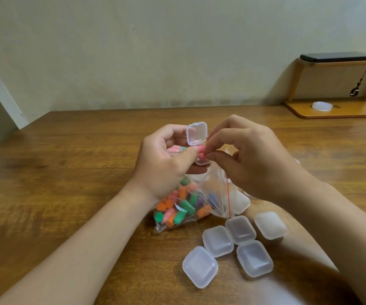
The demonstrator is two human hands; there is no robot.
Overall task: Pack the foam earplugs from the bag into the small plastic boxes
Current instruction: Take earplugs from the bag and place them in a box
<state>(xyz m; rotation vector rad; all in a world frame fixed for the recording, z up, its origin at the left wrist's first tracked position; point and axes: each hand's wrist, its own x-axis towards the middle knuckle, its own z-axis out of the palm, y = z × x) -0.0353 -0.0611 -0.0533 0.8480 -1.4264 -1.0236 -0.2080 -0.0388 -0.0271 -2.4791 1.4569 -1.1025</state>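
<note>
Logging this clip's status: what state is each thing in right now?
Small box: lid open, held in left hand.
Pink earplug: pinched by right hand, over the box.
Bag: lying on table, many earplugs inside.
Spare boxes: lids shut, on table.

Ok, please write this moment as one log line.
left hand: holds open box | right hand: pinches pink earplug at box | bag: on table | spare boxes: beside bag

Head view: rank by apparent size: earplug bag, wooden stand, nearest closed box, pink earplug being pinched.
1-2. earplug bag and wooden stand: look alike; the stand is farther and cropped by the frame edge, so unranked.
3. nearest closed box
4. pink earplug
</note>
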